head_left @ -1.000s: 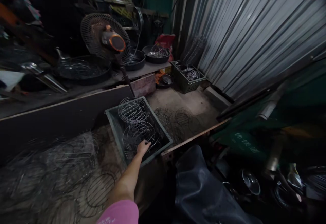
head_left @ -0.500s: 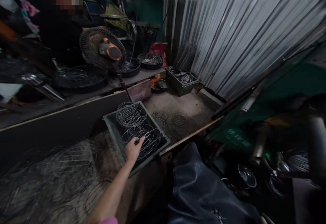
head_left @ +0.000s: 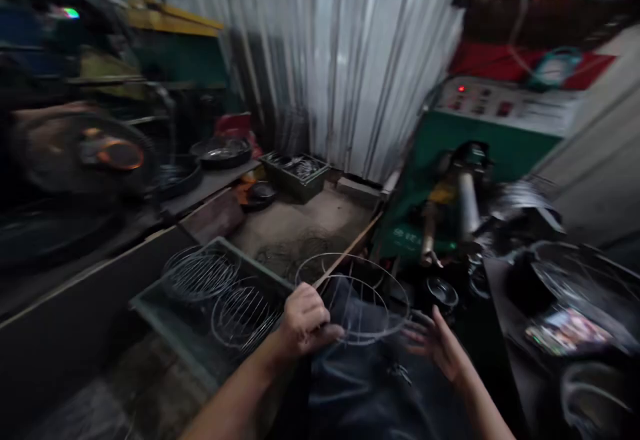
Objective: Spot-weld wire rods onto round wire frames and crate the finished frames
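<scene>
My left hand (head_left: 307, 320) is closed on the left side of a round wire rack (head_left: 369, 341), made of two thin rings joined by cross wires. The rack is held up tilted in front of a dark apron (head_left: 350, 387) on my lap. My right hand (head_left: 445, 347) is open at the rack's right rim, fingers stretched toward it; blur hides whether they touch it. Left of my left hand stands a green crate (head_left: 173, 337). Inside it lie more round wire racks, one pile (head_left: 203, 273) at the back and another (head_left: 245, 313) nearer.
A green machine (head_left: 500, 133) with metal rods stands at the right, beside a cluttered bench (head_left: 500, 287). On the left are a fan (head_left: 120, 153) and a shelf with pans (head_left: 223, 153). Another crate (head_left: 295, 187) of metal parts sits by the corrugated wall (head_left: 340, 60).
My left hand has left the crate and moved right, carrying a wire rack over my lap. My right hand has come up to the rack's other side. The view has turned right.
</scene>
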Tool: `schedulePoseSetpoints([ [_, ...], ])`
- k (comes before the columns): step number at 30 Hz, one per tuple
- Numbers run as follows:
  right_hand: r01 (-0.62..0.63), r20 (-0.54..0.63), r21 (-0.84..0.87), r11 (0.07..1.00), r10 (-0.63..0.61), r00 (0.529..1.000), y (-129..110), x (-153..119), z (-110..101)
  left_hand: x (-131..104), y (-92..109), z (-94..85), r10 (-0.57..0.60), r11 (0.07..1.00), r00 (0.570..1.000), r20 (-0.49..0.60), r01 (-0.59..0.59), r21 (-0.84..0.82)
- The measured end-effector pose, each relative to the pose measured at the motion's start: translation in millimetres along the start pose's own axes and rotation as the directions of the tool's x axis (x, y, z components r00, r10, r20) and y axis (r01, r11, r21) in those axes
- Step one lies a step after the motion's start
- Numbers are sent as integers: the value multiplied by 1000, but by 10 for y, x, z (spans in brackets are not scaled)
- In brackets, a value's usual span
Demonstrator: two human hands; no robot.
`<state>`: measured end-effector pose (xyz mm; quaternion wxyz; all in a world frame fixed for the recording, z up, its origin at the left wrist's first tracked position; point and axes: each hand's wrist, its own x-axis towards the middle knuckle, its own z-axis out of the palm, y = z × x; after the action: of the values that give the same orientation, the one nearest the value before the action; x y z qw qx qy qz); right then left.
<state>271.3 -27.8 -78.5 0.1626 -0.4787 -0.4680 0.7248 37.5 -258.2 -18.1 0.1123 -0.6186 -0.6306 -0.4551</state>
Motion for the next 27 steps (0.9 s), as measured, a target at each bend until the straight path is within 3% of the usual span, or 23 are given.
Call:
schedulePoseSetpoints([
  [2,-160,228,175,972,118,966,-101,-112,108,93,203,195,206,972,976,77,-195,-128],
  [4,-175,325,282,943,77,942,-142,-201,57,132,360,353,314,917,947,69,-283,-282],
  [5,-153,337,313,937,41,941,-144,-237,-15,147,404,420,306,892,951,38,-272,-361],
  [6,-122,333,333,935,5,943,-140,-267,-106,171,419,484,233,872,972,-4,-211,-442],
  [7,-91,323,343,935,-27,946,-137,-291,-208,209,405,553,90,842,995,-52,-104,-530],
  [8,-57,307,347,936,-56,950,-139,-307,-314,265,368,632,-114,776,990,-82,37,-630],
  [9,-24,291,345,938,-82,953,-148,-317,-419,337,315,723,-343,655,937,-62,191,-731],
  [10,4,283,338,941,-105,953,-164,-319,-520,419,256,829,-543,479,839,16,326,-815],
  [11,24,285,327,945,-122,951,-184,-313,-617,503,203,949,-661,276,734,158,433,-858],
  [13,37,324,292,956,-136,936,-222,-277,-805,632,149,1214,-662,-60,568,490,611,-790],
  [15,28,392,237,971,-122,912,-233,-214,-995,656,190,1480,-502,-229,479,720,730,-645],
  [17,15,435,174,985,-91,896,-214,-133,-1183,561,291,1709,-403,-240,467,787,776,-583],
  [20,1,349,94,996,-34,937,-178,-40,-1392,330,440,1918,-453,-168,460,764,797,-580],
  [22,-30,250,37,999,20,968,-205,-17,-1431,246,484,1945,-508,-138,446,737,802,-581],
  [24,-37,238,6,999,35,971,-306,20,-1391,270,440,1913,-547,-147,453,704,776,-614],
  [27,95,192,99,991,-113,975,-530,163,-1271,404,223,1825,-594,-172,493,636,695,-699],
])
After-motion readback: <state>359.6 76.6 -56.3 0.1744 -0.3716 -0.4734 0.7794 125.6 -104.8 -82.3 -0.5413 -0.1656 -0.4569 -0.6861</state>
